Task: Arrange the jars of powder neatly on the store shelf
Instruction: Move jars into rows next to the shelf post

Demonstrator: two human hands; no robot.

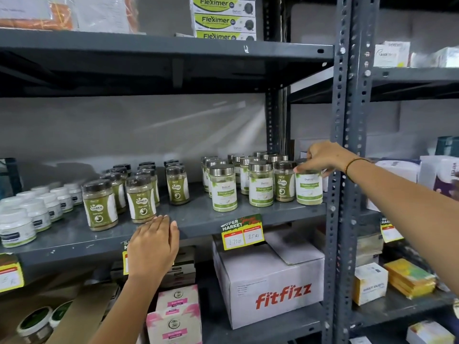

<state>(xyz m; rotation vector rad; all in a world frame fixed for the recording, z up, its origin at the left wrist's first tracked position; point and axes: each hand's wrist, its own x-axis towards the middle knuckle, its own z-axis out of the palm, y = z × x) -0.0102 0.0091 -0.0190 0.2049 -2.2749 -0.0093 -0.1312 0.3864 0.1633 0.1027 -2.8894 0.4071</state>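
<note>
Here, a person's right hand grips the lid of the end jar at the shelf's right edge. The left hand rests flat and empty on the shelf lip. Next, probably, nudge that jar into line with its row.

2 hands; 3 Fleximer boxes; 1 fitfizz box.

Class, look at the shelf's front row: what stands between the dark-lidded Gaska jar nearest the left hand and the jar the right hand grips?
In the head view, two silver-lidded jars, then one Gaska jar, stand between the front Gaska jar and the gripped jar.
</note>
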